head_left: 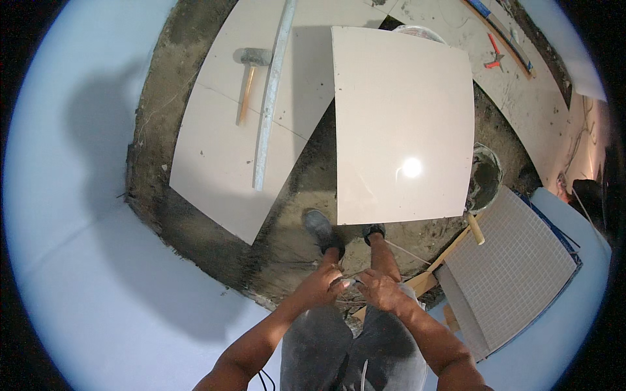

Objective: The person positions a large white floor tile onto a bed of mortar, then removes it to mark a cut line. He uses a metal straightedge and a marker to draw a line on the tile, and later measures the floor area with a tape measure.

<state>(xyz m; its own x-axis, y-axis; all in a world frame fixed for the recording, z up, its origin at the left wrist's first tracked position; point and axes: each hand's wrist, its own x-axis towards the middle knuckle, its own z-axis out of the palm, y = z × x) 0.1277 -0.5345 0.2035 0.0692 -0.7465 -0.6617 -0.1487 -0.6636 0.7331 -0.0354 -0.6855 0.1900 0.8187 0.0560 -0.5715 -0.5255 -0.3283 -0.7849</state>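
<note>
My left hand and my right hand are close together over my knees, fingers curled inward. Between their fingertips shows a small pale thing, too small to name. Beyond them, a large glossy cream tile stands out in front of my feet, its near edge just past my shoes, with a lamp's glare on its face. Neither hand touches that tile. Close to its right edge sits a bucket of grey mortar, and a tool with a wooden handle sticks out beside it.
On laid floor tiles at the left lie a rubber mallet and a long metal straightedge. Red-handled pliers and a long blue tool lie far right. Grid-backed tiles lean by the right wall. Bare mortar bed surrounds my feet.
</note>
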